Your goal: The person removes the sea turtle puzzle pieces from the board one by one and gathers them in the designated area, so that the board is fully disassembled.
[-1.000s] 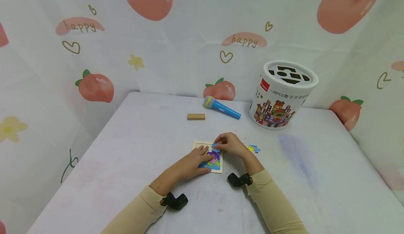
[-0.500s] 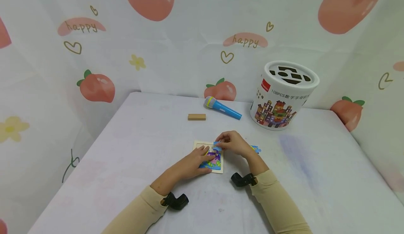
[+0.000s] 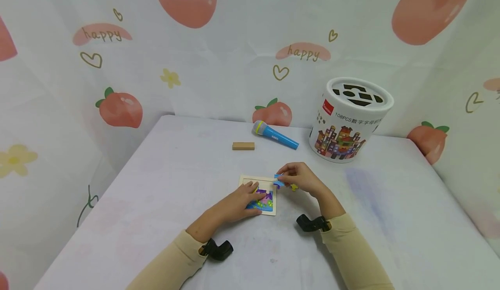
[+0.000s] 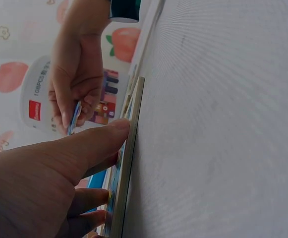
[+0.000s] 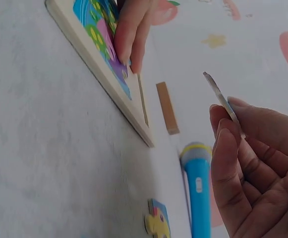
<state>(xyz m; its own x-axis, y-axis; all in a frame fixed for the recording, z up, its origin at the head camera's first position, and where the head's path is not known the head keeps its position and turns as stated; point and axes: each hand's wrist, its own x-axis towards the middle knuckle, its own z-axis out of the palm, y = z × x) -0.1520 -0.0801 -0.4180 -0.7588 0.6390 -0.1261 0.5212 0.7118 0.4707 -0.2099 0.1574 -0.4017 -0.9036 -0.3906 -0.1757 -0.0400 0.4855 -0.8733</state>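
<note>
the work in hand is fitting a piece into the small framed puzzle board (image 3: 258,196), which lies flat on the bench (image 3: 187,173) close in front of the person. the left hand (image 3: 238,201) rests on the board with fingers laid straight across the coloured picture, its grip spread and pressing down to steady the frame; in the left wrist view the thumb lies along the board's edge. the right hand (image 3: 298,178) hovers just beside the board's far right corner, its grip pinching a thin blue puzzle piece (image 3: 278,179) between thumb and fingertips, lifted clear of the surface; the right wrist view shows the piece (image 5: 222,101) edge-on, tilted, not touching the board. another loose piece (image 5: 157,221), yellow and blue, lies on the bench just right of the board. judging by this, the piece is picked up but not yet seated: the next move calls for turning it flat, matching its outline to the bare gap in the upper part of the frame, and lowering it in while the left hand keeps the board from sliding. a blue toy microphone (image 3: 274,135), a wooden block (image 3: 243,146) and a white block tub (image 3: 350,118) stand well apart at the back.
</note>
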